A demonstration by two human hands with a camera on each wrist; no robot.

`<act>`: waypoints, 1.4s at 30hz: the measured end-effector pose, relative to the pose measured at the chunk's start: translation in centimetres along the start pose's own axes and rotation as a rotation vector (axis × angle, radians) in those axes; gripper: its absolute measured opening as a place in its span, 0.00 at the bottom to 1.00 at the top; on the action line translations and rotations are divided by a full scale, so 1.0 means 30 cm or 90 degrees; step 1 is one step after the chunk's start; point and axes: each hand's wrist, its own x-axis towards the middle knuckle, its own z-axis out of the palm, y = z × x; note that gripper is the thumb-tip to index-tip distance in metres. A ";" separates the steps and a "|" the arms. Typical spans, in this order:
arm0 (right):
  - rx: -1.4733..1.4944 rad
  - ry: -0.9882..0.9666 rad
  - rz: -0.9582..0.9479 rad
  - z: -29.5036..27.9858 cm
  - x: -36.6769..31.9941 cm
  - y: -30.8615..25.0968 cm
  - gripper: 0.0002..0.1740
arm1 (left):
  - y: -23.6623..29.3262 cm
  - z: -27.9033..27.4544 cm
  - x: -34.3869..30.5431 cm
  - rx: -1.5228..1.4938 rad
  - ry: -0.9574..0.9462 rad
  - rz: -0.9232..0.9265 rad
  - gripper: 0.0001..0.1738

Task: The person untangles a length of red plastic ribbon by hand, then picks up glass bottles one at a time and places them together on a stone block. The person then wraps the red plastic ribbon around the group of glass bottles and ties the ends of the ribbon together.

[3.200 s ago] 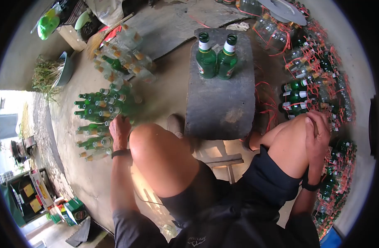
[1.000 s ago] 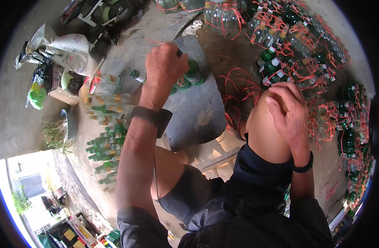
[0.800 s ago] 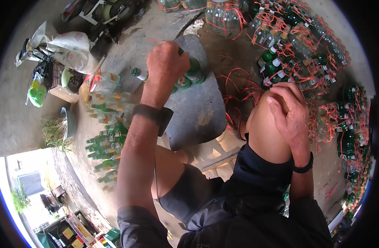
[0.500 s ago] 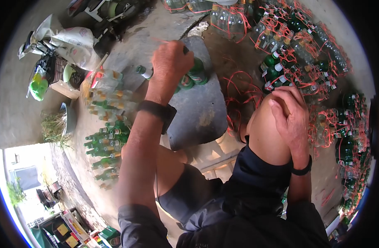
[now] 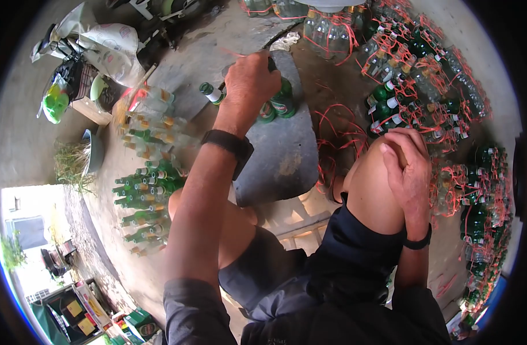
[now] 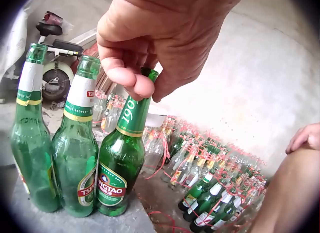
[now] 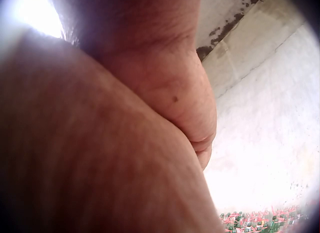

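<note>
My left hand (image 5: 249, 83) is over the far part of a dark slab (image 5: 275, 155). In the left wrist view the thumb and fingers of that hand (image 6: 165, 42) pinch the neck of a green bottle (image 6: 122, 155), which stands upright on the slab. Two more green bottles, a middle one (image 6: 75, 148) and an outer one (image 6: 31, 143), stand beside it in a row. My right hand (image 5: 407, 169) rests on the right knee with its fingers loosely bent and holds nothing; the right wrist view shows part of this hand (image 7: 165, 87) against the leg.
Loose green bottles (image 5: 145, 195) and clear bottles (image 5: 154, 132) stand on the floor at the left. Bundles of bottles tied with red string (image 5: 442, 115) line the right side. Red string (image 5: 335, 129) lies beside the slab. White sacks (image 5: 114, 49) are at the back left.
Since the oldest frame, my left hand has moved from the floor bottles to the slab, where a third bottle now stands. Over the last second the hand has kept its grip. The head view has shifted slightly.
</note>
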 end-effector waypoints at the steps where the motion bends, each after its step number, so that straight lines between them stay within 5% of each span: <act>1: 0.002 -0.001 0.000 0.000 0.001 -0.001 0.10 | -0.002 0.002 0.001 0.000 0.001 -0.002 0.18; 16: 0.034 -0.007 0.010 0.005 0.002 -0.006 0.09 | 0.014 -0.027 -0.030 -0.059 -0.014 -0.056 0.30; 25: 0.033 -0.049 -0.019 0.014 -0.005 0.027 0.08 | 0.063 -0.098 -0.170 -0.180 0.181 0.091 0.23; 33: 0.022 -0.089 -0.048 0.034 -0.002 0.084 0.11 | 0.066 -0.365 -0.446 -0.311 0.185 0.002 0.14; 37: -0.002 -0.098 -0.052 0.038 0.001 0.086 0.12 | -0.054 -0.479 -0.617 -0.476 0.210 -0.201 0.11; 42: -0.040 -0.101 -0.062 0.039 0.004 0.070 0.11 | -0.380 -0.477 -0.840 -0.407 0.213 -0.442 0.14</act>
